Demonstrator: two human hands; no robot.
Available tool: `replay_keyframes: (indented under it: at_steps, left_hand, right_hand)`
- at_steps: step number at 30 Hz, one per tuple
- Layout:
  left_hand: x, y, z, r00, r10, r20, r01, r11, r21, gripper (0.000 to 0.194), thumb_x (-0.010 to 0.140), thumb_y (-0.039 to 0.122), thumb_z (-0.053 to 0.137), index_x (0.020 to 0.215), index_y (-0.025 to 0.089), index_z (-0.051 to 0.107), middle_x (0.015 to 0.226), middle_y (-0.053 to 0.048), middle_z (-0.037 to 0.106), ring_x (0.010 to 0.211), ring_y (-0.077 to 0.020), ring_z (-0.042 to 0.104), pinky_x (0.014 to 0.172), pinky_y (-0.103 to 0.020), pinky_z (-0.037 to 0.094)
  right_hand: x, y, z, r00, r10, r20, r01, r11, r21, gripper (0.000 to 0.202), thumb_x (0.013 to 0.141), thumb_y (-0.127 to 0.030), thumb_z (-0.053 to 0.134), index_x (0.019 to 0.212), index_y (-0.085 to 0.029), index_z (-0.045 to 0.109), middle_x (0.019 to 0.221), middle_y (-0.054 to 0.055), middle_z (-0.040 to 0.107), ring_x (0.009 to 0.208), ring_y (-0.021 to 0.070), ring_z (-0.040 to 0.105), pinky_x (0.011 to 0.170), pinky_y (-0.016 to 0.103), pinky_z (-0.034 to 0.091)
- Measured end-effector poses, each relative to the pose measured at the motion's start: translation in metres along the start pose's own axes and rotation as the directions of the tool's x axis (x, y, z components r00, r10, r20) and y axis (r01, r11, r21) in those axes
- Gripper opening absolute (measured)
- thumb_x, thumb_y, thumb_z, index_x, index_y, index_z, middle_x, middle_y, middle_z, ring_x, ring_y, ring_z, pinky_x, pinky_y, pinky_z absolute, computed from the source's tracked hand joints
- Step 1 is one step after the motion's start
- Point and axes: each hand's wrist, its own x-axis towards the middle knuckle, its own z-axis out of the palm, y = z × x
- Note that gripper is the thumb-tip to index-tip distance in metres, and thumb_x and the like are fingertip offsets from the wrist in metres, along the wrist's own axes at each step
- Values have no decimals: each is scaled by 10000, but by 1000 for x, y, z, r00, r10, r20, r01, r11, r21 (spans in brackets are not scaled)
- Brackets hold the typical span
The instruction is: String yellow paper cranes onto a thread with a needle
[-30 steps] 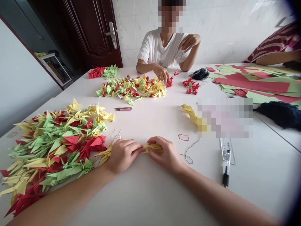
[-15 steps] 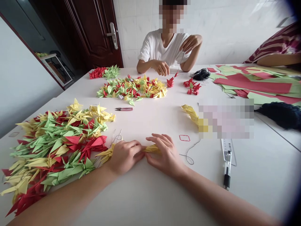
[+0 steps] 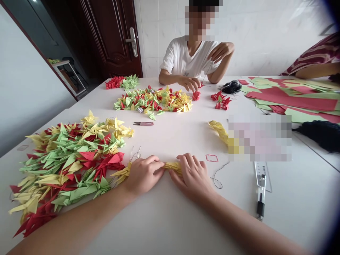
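Note:
Yellow folded paper cranes point(image 3: 172, 166) lie in a row between my hands, low on the white table. My left hand point(image 3: 146, 175) closes over the row, its thumb and fingertips pinching the yellow paper. My right hand point(image 3: 192, 175) curls its fingers around the right end of the same row, which it partly covers. More yellow crane points point(image 3: 121, 173) stick out left of my left hand, with thin dark thread near them. A loose thread point(image 3: 220, 177) trails right of my right hand. On the left spreads a large heap of red, green and yellow cranes point(image 3: 79, 152).
Thread snips point(image 3: 143, 124) lie beyond my hands. To the right are a pen point(image 3: 261, 198), a clear ruler point(image 3: 265, 173), another yellow strand point(image 3: 219, 131) and black thread point(image 3: 318, 134). Coloured paper strips point(image 3: 294, 97) cover the far right. Across sits a co-worker point(image 3: 191, 60) handling red cranes.
The view has shifted slightly. My right hand's fingers, raised before, have lowered onto the yellow row. The co-worker's hand has moved onto the red cranes.

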Motion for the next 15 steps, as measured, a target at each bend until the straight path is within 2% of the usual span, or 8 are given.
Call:
replay_keyframes:
  at_steps: [2,5,10,13,15]
  left_hand:
    - [0,0,0,1000,16,-12,-17,1000,-13,105,809,235,605,819,255,708,821,38,708,582,-101,618,590,-246,418]
    - [0,1,0,999,46,-29,-47,998,-43,123,745,190,622,815,251,704,839,43,712,580,-101,620,590,-239,437]
    - [1,5,-5,996,80,25,-77,990,-118,132,698,231,620,813,228,685,870,19,712,610,-130,643,584,-262,467]
    - [1,7,-9,997,47,65,-35,985,-170,166,678,234,578,828,201,641,796,0,704,609,-149,646,566,-272,470]
    - [1,7,-10,997,12,70,0,986,-166,192,678,235,575,860,187,614,754,-1,698,595,-159,644,558,-280,474]
  right_hand:
    - [1,0,0,997,-57,47,55,998,41,292,921,-415,401,1014,-179,546,983,110,570,856,249,513,710,370,376]
    - [1,0,-1,989,-119,89,112,990,80,338,941,-411,378,1144,-182,523,1045,116,546,893,246,507,751,391,389]
    - [1,1,-2,971,-205,125,188,973,135,439,948,-451,346,1282,-188,458,1105,131,534,926,242,496,770,397,390]
    - [0,3,-1,964,-241,109,226,965,134,472,946,-445,350,1325,-174,429,1164,149,531,951,253,487,791,409,389]
    - [0,3,0,957,-266,112,252,960,124,482,937,-384,364,1357,-151,396,1215,164,517,984,269,476,823,433,378]
